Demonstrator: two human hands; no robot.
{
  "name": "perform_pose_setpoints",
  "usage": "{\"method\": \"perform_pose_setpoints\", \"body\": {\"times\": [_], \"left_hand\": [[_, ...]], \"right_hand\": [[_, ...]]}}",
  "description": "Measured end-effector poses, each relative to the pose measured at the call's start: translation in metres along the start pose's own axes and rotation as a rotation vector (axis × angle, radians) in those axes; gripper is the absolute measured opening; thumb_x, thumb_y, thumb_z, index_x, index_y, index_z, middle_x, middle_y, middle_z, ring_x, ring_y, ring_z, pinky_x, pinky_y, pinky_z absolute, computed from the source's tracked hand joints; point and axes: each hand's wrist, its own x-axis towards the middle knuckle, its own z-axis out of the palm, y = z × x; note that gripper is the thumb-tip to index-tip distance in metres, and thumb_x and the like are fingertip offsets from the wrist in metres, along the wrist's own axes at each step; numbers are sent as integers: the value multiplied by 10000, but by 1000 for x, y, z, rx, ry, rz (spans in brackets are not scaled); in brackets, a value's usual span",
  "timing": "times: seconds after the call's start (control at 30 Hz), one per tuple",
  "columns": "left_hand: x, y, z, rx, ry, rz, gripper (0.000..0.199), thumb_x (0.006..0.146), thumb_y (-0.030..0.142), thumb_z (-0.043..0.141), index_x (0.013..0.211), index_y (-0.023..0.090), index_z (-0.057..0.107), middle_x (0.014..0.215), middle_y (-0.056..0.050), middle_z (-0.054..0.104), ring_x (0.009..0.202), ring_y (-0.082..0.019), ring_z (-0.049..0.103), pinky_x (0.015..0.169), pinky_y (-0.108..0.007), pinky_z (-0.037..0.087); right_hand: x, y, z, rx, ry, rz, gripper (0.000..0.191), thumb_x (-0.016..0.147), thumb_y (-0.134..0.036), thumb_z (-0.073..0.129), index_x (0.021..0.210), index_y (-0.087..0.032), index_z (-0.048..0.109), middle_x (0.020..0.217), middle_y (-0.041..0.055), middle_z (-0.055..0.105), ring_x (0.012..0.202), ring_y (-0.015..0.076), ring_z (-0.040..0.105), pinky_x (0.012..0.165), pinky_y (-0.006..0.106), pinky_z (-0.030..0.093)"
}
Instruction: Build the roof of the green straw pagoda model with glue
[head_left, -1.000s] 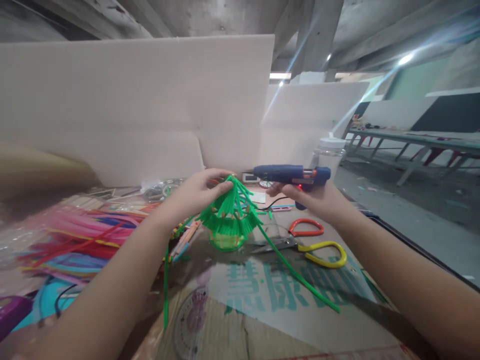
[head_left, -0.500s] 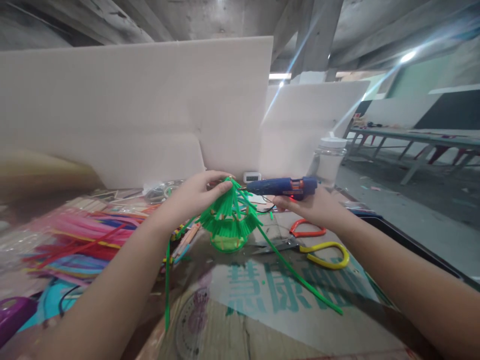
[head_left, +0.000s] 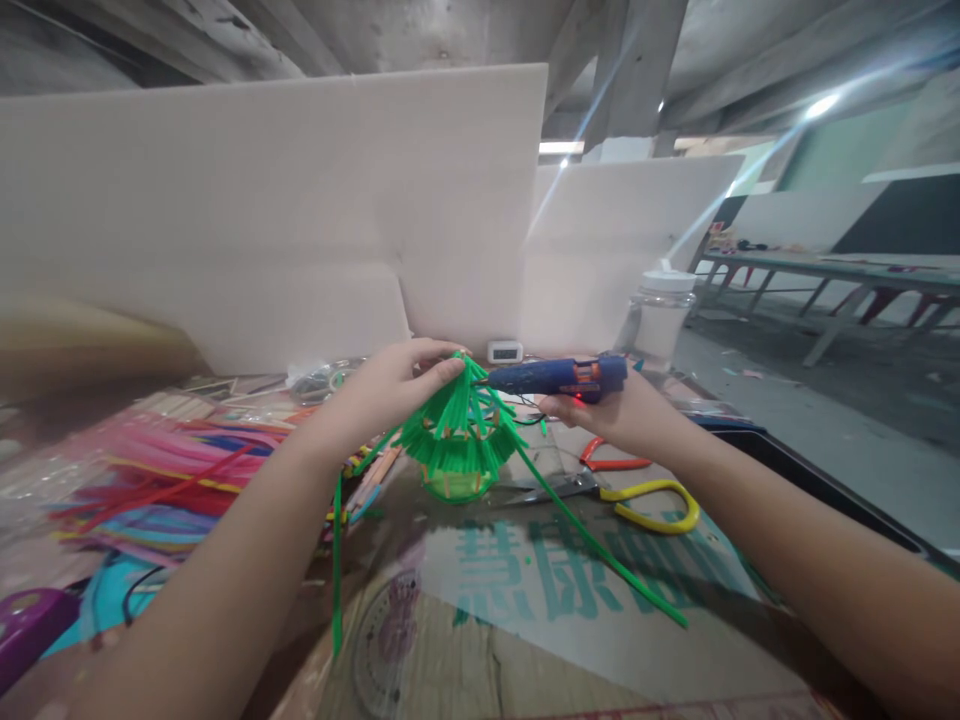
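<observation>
A green tiered cone model (head_left: 459, 440), built of pipe cleaners over thin wooden sticks, stands upright on the table. My left hand (head_left: 416, 385) pinches it near the top, thumb and fingers closed around the tip. In my right hand (head_left: 622, 405) is a blue hot glue gun (head_left: 559, 378) with a small red light; its nozzle points left and reaches the model's upper right side. Whether the nozzle touches it, I cannot tell. One long green pipe cleaner (head_left: 600, 545) trails from the model toward the front right, and another green pipe cleaner (head_left: 337, 570) hangs down at the left.
Scissors (head_left: 649, 495) with red and yellow handles lie right of the model. Bundled coloured pipe cleaners (head_left: 180, 470) cover the left side. A clear bottle (head_left: 660, 320) and a small digital clock (head_left: 505, 352) stand behind. White boards (head_left: 285, 220) rise at the back.
The glue gun in my right hand has moved slightly left, bringing its nozzle closer to the model's upper part. My left hand keeps its hold on the tip.
</observation>
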Motion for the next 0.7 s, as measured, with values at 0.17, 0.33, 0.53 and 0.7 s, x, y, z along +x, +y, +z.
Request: {"method": "perform_pose_setpoints", "body": {"times": [0.17, 0.33, 0.53, 0.7], "left_hand": [[0, 0, 0, -8, -12, 7, 462, 911, 566, 501, 1185, 247, 692, 1170, -53, 719, 983, -250, 675, 854, -358, 525], [-2, 2, -1, 4, -24, 7, 465, 921, 565, 493, 1190, 238, 686, 1173, -48, 718, 984, -233, 675, 871, -342, 517], [-1, 2, -1, 18, -15, 5, 465, 925, 558, 494, 1204, 235, 680, 1195, -53, 709, 1007, -232, 668, 879, -342, 514], [-1, 1, -1, 26, -16, 8, 456, 929, 549, 488, 1199, 235, 682, 1174, -53, 716, 1002, -230, 667, 885, -345, 511]], "right_hand": [[1, -2, 1, -26, 27, 7, 256, 751, -413, 739, 916, -218, 739, 745, 36, 712, 697, 212, 646, 606, 312, 523], [1, 0, 1, -103, 17, -3, 317, 781, -429, 703, 991, -194, 732, 845, 62, 748, 795, 249, 687, 657, 342, 552], [2, 3, 1, -118, 8, -25, 370, 787, -440, 694, 1058, -188, 719, 907, 78, 757, 832, 261, 698, 677, 360, 567], [2, 3, 2, -126, 13, 0, 293, 783, -441, 682, 917, -185, 728, 882, 81, 754, 824, 261, 698, 677, 361, 569]]}}
